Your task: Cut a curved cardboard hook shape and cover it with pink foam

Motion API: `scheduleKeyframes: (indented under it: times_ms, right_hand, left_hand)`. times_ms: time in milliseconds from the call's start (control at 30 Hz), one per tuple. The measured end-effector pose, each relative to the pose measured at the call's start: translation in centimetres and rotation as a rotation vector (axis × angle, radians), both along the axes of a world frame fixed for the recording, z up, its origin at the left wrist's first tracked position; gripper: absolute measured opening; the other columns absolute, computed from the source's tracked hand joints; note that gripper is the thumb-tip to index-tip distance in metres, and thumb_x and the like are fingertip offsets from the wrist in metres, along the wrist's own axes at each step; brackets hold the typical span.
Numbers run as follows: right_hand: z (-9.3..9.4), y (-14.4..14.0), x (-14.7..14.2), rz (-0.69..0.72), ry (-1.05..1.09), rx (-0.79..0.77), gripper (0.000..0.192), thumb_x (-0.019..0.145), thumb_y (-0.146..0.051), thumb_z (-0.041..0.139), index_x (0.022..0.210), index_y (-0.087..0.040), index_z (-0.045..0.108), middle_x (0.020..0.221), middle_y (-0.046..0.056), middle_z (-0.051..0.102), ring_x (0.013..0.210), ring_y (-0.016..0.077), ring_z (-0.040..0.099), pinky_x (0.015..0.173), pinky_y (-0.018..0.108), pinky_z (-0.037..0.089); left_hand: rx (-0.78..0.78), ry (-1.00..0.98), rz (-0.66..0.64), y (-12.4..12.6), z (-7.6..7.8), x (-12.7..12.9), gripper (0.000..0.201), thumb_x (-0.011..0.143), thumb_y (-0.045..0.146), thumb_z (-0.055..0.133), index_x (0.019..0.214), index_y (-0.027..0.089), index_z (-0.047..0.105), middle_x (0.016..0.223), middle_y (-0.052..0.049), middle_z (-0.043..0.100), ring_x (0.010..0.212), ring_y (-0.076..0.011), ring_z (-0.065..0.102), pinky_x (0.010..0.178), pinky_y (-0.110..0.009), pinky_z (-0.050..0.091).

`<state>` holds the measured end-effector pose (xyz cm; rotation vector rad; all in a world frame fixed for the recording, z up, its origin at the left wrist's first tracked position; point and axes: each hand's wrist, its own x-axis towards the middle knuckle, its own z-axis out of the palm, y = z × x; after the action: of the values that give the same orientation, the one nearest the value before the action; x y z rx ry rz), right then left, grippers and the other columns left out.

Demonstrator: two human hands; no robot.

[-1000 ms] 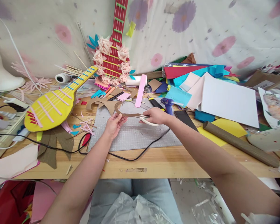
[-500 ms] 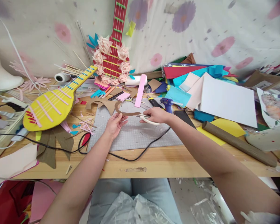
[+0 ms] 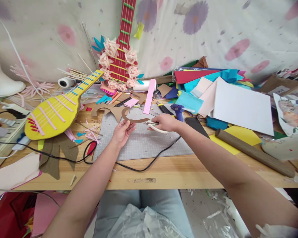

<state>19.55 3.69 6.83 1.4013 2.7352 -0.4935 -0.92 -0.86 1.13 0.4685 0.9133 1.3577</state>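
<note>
A curved strip of brown cardboard (image 3: 132, 118) is held just above a grey cutting mat (image 3: 144, 142) near the middle of the table (image 3: 178, 172). The left hand (image 3: 121, 131) pinches the strip's near edge between thumb and fingers, closed on it. The right hand (image 3: 165, 122) is wrapped around the cream handles of a pair of scissors (image 3: 154, 126), whose blades meet the strip's right end; how far the blades are parted cannot be made out. A black cable (image 3: 144, 165) loops across the mat's front edge. Behind the strip lie more brown cardboard cutouts (image 3: 106, 110) and a pink paper strip (image 3: 149, 96). To the left lies a yellow paper guitar (image 3: 57, 110); a red one (image 3: 121, 49) leans on the flowered cloth behind. To the right sit a blue glue gun (image 3: 178, 110), a white sheet (image 3: 243, 107) and a brown roll (image 3: 253, 152).
</note>
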Motion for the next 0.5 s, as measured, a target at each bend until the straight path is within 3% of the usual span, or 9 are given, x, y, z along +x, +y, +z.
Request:
scheduleKeyframes:
  times_ms: [333,500]
  right_hand:
    - [-0.33,-0.05,0.09,0.033,-0.013,0.072,0.051,0.073,-0.063,0.043,0.077,-0.017,0.065,0.069,0.005,0.061,0.06,0.0131,0.046,0.053,0.025,0.021]
    - [-0.33,0.1,0.39,0.034,0.0,0.014,0.057,0.07,-0.07,0.04,0.076,-0.018,0.063,0.07,0.004,0.061,0.061,0.0129,0.046,0.053,0.024,0.022]
  left_hand:
    - [-0.027,-0.066,0.006,0.0,0.22,0.15,0.014,0.081,0.006,0.048,0.072,0.014,0.056,0.07,0.0,0.067,0.07,-0.0082,0.066,0.056,-0.012,0.051]
    - [-0.021,-0.094,-0.002,-0.04,0.36,0.25,0.015,0.081,0.005,0.047,0.073,0.013,0.056,0.069,0.0,0.067,0.067,-0.0076,0.066,0.055,-0.012,0.052]
